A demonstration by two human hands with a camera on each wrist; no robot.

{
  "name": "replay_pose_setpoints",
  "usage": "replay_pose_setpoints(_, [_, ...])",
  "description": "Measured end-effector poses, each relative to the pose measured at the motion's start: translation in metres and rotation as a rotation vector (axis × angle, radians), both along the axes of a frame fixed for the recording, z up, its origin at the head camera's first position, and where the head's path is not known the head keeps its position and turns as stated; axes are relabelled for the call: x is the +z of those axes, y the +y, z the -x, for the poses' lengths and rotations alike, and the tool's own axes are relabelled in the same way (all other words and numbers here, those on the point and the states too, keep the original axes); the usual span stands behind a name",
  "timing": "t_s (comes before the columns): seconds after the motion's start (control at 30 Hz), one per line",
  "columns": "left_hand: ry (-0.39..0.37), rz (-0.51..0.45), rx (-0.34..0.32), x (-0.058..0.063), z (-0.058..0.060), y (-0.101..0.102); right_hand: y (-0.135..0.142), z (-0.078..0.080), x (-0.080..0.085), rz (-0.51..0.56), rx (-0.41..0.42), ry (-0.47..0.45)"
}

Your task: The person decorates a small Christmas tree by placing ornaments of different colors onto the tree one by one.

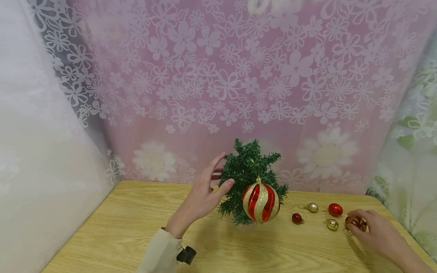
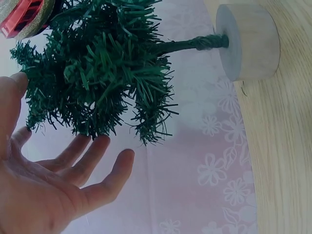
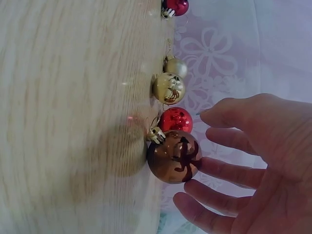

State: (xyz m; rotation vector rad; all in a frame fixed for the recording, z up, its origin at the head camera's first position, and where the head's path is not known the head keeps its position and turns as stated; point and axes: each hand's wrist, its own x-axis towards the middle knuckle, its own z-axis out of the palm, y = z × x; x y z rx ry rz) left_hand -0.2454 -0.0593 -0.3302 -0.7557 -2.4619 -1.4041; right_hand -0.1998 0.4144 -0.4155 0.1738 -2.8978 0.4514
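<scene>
A small green artificial Christmas tree (image 1: pixel 244 170) stands on a round wooden base (image 2: pixel 251 41). From its front hangs a large bauble (image 1: pixel 261 202) with red and glittery gold stripes. My left hand (image 1: pixel 204 193) is at the tree's left side, fingers spread and fingertips right at the outer branches. On the right of the table my right hand (image 1: pixel 379 233) reaches over a shiny brown bauble (image 3: pixel 174 157) with a gold cap. Its fingers are loosely spread around the bauble's far side, not closed round it.
Near the brown bauble on the wooden table (image 1: pixel 136 227) lie a red bauble (image 1: pixel 335 209), a shiny gold one (image 1: pixel 332 224), a matte pale gold one (image 1: pixel 313 207) and a small dark red one (image 1: pixel 297 218). A pink flowered curtain (image 1: pixel 225 76) hangs behind the table.
</scene>
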Motion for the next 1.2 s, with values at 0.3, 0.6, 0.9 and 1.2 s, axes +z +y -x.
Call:
replay_pose_setpoints(0.3, [0.014,0.040,0.033,0.002,0.002,0.003,0.001,0.001,-0.004,-0.004,0.005,0.003])
replay_pose_setpoints(0.6, [0.007,0.052,0.032,0.006,0.008,0.004,0.001,0.001,-0.006,-0.013,0.000,-0.011])
replay_pose_setpoints(0.9, [-0.007,0.071,0.036,0.014,0.016,0.007,0.002,-0.001,-0.008,-0.037,-0.027,-0.044])
replay_pose_setpoints(1.2, [0.002,0.068,-0.015,0.021,0.024,0.001,0.002,-0.002,-0.009,-0.020,-0.010,-0.050])
